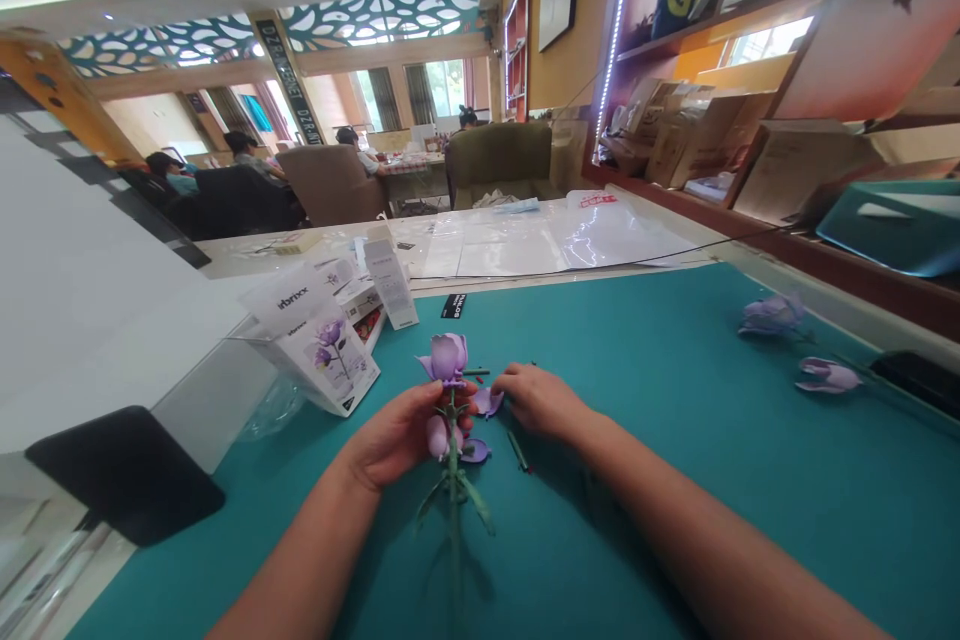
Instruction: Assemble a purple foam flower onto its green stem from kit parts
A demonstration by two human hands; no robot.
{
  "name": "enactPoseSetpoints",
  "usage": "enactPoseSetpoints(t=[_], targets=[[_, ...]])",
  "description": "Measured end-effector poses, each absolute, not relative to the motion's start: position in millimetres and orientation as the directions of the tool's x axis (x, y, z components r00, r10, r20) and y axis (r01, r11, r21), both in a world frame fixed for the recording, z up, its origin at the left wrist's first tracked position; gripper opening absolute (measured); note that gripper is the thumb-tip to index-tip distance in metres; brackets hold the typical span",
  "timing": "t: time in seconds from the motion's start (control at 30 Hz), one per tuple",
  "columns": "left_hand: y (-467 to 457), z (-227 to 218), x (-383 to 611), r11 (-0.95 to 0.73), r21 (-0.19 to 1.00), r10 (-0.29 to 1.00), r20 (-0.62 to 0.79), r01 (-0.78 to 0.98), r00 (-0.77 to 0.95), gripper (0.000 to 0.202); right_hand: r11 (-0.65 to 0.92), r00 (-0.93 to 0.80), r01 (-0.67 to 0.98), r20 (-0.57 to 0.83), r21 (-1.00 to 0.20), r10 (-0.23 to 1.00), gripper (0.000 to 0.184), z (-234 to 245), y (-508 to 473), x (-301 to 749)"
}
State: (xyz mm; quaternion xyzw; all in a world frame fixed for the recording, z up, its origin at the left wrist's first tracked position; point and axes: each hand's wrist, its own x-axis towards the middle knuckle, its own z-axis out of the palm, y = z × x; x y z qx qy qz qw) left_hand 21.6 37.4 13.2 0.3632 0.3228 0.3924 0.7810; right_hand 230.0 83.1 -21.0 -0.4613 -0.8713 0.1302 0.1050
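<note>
Teal matting covers the worktop (675,480), and near its front edge both hands meet over a purple toy flower (448,357) on a green stem (453,490). The left hand (397,435) is closed around the stem just under the bloom and holds it upright and slightly tilted, with its leaves spread on the mat below. The right hand (540,400) lies flat and low. Its fingers are drawn narrow, and the tips are at a loose petal (489,401) just beside the stem. Whether they pinch the petal or only touch it cannot be told.

Judging by this, the step in hand is building up the bloom, with a petal being brought to the stem below the bud already fitted. The next move seems to call for a steady left grip while the right hand turns the petal to face its seat and presses it home without knocking the lower petals.

A thin dark rod (517,450) lies on the mat near the right wrist, and another small rod (476,372) sits beside the bud. The printed box (315,340) stands to the left, with a folded leaflet (391,282) behind it. Two more purple flowers (772,313) (829,376) lie well apart at the right.
</note>
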Motion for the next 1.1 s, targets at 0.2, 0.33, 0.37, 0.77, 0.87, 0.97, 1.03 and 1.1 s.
enactPoseSetpoints(t=[0.2, 0.33, 0.37, 0.77, 0.87, 0.97, 1.03, 1.1], targets=[[29.6, 11.1, 21.7, 0.405, 0.798, 0.879, -0.206, -0.447, 0.430, 0.035, 0.575, -0.577, 0.777, 0.079, -0.256, 0.813, 0.019, -24.3, 86.1, 223.4], [27.2, 7.5, 24.0, 0.403, 0.789, 0.881, -0.197, -0.465, 0.430, 0.036, 0.593, -0.612, 0.724, 0.067, -0.352, 0.788, 0.010, -17.7, 82.0, 234.7], [26.9, 6.9, 24.4, 0.404, 0.790, 0.879, -0.195, -0.462, 0.435, 0.035, 0.574, -0.608, 0.715, 0.050, -0.400, 0.793, 0.008, -14.5, 80.8, 237.0], [26.4, 5.2, 33.8, 0.388, 0.822, 0.882, -0.198, -0.418, 0.429, 0.034, 0.286, -0.556, 0.302, 0.076, -0.909, 0.828, 0.016, 30.2, 72.8, 251.1], [25.4, 2.6, 36.4, 0.393, 0.817, 0.883, -0.209, -0.421, 0.420, 0.034, 0.259, -0.547, 0.222, 0.100, -0.940, 0.831, 0.026, 41.2, 67.7, 255.2], [24.4, 0.5, 38.8, 0.412, 0.813, 0.883, -0.243, -0.411, 0.402, 0.035, 0.250, -0.543, 0.184, 0.114, -0.951, 0.832, 0.030, 48.1, 63.3, 257.9], [24.0, -0.4, 40.5, 0.423, 0.811, 0.881, -0.264, -0.404, 0.391, 0.035, 0.261, -0.526, 0.184, 0.130, -0.947, 0.840, 0.031, 50.8, 61.8, 259.3], [23.7, -0.9, 42.2, 0.430, 0.805, 0.882, -0.278, -0.409, 0.380, 0.034, 0.291, -0.494, 0.211, 0.155, -0.933, 0.856, 0.031, 53.1, 61.2, 260.3]])
